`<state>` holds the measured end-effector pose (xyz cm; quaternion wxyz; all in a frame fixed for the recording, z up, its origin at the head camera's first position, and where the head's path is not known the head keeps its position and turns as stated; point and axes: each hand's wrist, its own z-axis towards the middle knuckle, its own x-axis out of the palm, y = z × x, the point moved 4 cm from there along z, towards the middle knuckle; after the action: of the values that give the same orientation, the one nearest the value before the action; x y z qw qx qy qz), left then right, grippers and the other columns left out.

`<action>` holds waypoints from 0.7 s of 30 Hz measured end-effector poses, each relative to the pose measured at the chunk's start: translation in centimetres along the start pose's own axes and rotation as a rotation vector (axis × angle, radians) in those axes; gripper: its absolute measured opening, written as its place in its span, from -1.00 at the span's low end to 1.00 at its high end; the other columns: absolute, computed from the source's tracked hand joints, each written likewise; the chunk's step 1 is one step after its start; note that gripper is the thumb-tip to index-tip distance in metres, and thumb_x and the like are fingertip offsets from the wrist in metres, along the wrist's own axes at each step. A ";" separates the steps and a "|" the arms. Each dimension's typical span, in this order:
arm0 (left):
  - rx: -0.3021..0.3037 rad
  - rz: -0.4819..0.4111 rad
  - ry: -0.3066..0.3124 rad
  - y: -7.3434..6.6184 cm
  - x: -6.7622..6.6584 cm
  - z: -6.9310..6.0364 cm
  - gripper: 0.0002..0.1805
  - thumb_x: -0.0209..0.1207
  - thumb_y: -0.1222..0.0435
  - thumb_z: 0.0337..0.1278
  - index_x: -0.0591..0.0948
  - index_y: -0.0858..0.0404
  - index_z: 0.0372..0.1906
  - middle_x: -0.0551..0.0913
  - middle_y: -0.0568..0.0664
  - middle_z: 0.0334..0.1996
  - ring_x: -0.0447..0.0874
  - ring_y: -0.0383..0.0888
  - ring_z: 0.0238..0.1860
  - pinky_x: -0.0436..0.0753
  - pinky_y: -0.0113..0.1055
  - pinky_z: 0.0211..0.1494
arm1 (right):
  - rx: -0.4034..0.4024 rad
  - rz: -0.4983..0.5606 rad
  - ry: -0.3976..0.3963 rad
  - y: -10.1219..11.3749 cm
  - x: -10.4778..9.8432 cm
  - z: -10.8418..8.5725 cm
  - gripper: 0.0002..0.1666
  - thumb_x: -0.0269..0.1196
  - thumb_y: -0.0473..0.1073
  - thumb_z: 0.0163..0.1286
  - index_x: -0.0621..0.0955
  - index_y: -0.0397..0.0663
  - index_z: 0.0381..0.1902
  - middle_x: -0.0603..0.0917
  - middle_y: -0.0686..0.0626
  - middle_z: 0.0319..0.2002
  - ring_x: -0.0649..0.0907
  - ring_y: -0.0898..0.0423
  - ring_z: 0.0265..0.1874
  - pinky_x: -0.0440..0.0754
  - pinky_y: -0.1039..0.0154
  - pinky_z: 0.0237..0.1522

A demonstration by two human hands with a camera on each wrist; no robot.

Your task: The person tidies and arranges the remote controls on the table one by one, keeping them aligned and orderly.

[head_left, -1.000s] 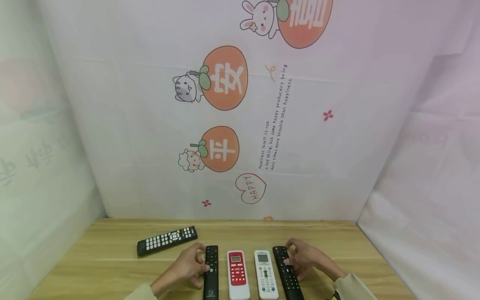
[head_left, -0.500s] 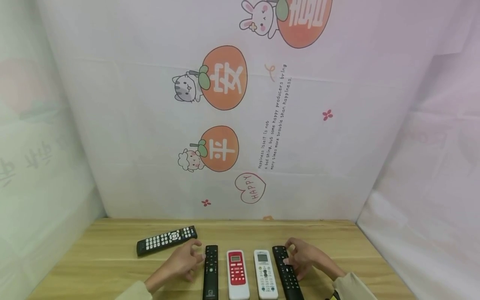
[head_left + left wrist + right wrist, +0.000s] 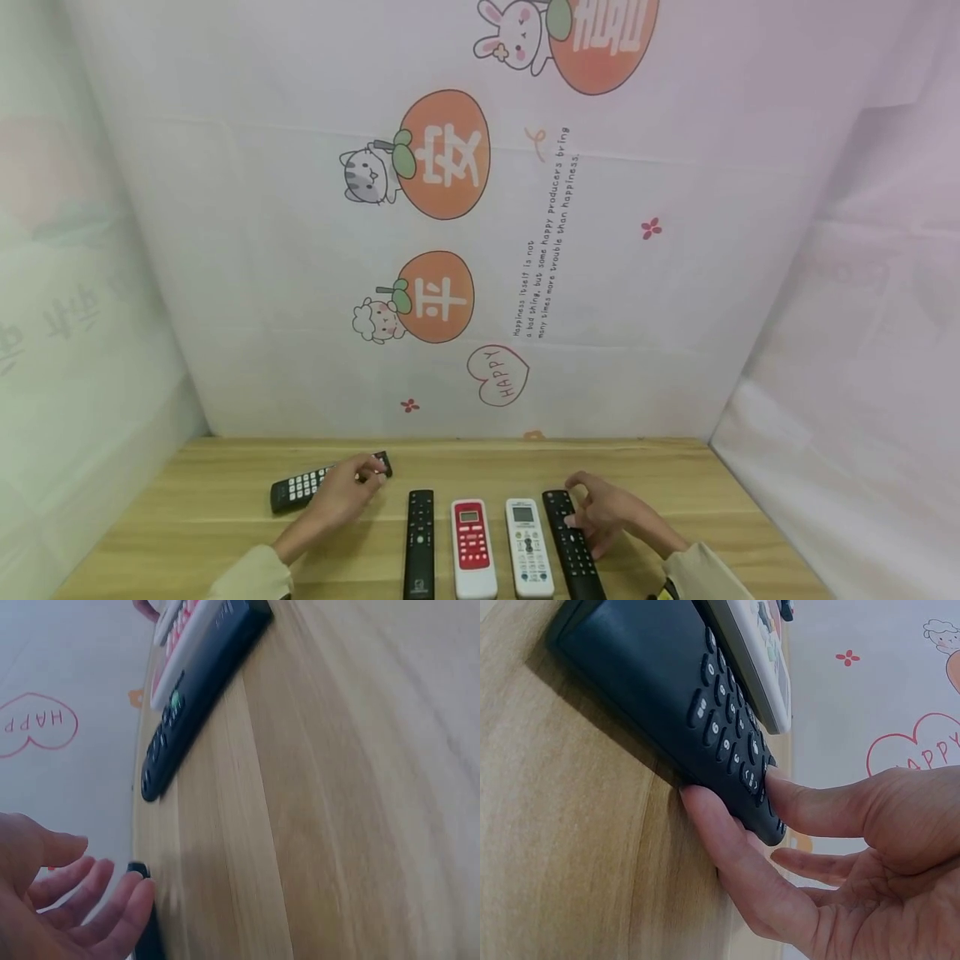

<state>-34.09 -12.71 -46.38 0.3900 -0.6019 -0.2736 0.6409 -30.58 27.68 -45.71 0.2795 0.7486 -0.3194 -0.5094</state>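
Observation:
In the head view my left hand [image 3: 345, 497] reaches over a slanted black remote control with white buttons [image 3: 300, 487] at the back left, hiding its right part. The left wrist view shows the fingers loosely extended, with the dark remote's end [image 3: 150, 930] beside the fingertips; whether they touch it I cannot tell. My right hand [image 3: 606, 512] pinches the rightmost black remote control [image 3: 573, 550], lying on the table. Seen from the right wrist, the thumb [image 3: 817, 802] presses its button face and a finger lies along its side edge.
Between the hands lie another black remote [image 3: 420, 542], a red-and-white remote [image 3: 474, 575] and a white remote [image 3: 530, 550], side by side on the wooden table [image 3: 675, 475]. A printed white cloth [image 3: 300, 250] hangs behind the table's back edge, with pale cloth at both sides.
My left hand has let go of the upright black remote and moved left and away from me, over the slanted remote. My right hand stays on its remote.

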 end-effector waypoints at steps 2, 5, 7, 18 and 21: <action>0.013 0.007 -0.019 0.4 -0.4 0.3 -0.83 0.24 0.37 0.40 0.69 0.32 0.00 0.68 -0.01 -0.27 0.59 -0.11 -0.43 0.57 -0.34 -0.47 | 0.002 -0.002 0.004 0.0 0.0 0.0 -0.37 0.32 -0.47 0.40 0.40 -0.23 0.37 0.63 -0.25 -0.25 0.76 -0.10 -0.37 0.84 0.00 -0.41; 0.029 0.006 -0.037 0.8 -0.8 0.6 -0.81 0.25 0.39 0.37 0.69 0.31 0.01 0.69 0.01 -0.24 0.62 -0.09 -0.40 0.58 -0.35 -0.46 | 0.003 -0.008 0.008 0.1 0.0 0.0 -0.40 0.32 -0.47 0.40 0.43 -0.20 0.35 0.63 -0.25 -0.27 0.76 -0.11 -0.38 0.84 0.00 -0.41; 0.053 0.026 -0.050 0.7 -1.1 0.7 -0.81 0.26 0.40 0.36 0.69 0.31 0.01 0.70 0.02 -0.22 0.64 -0.10 -0.37 0.59 -0.37 -0.43 | 0.001 -0.009 0.008 0.1 0.1 -0.1 -0.41 0.32 -0.47 0.39 0.45 -0.19 0.33 0.63 -0.25 -0.28 0.76 -0.11 -0.38 0.84 0.00 -0.42; 0.157 0.192 -0.074 0.7 -2.7 1.1 -0.77 0.27 0.40 0.38 0.67 0.31 0.08 0.71 0.04 -0.11 0.67 -0.09 -0.13 0.74 -0.20 -0.11 | -0.005 0.001 0.014 -0.1 0.2 0.0 -0.44 0.32 -0.47 0.39 0.49 -0.16 0.31 0.63 -0.25 -0.26 0.77 -0.13 -0.38 0.84 -0.01 -0.42; 0.190 0.264 -0.083 1.0 -3.4 1.1 -0.74 0.27 0.37 0.40 0.66 0.33 0.11 0.70 0.12 0.00 0.70 0.06 0.00 0.74 0.01 0.03 | -0.006 -0.004 0.015 0.0 0.0 0.1 -0.45 0.32 -0.47 0.40 0.48 -0.16 0.31 0.63 -0.25 -0.27 0.77 -0.12 -0.38 0.84 -0.01 -0.41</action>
<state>-35.43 -15.96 -45.21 0.3458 -0.5662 -0.1461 0.7338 -30.63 27.63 -45.74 0.2832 0.7522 -0.3141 -0.5053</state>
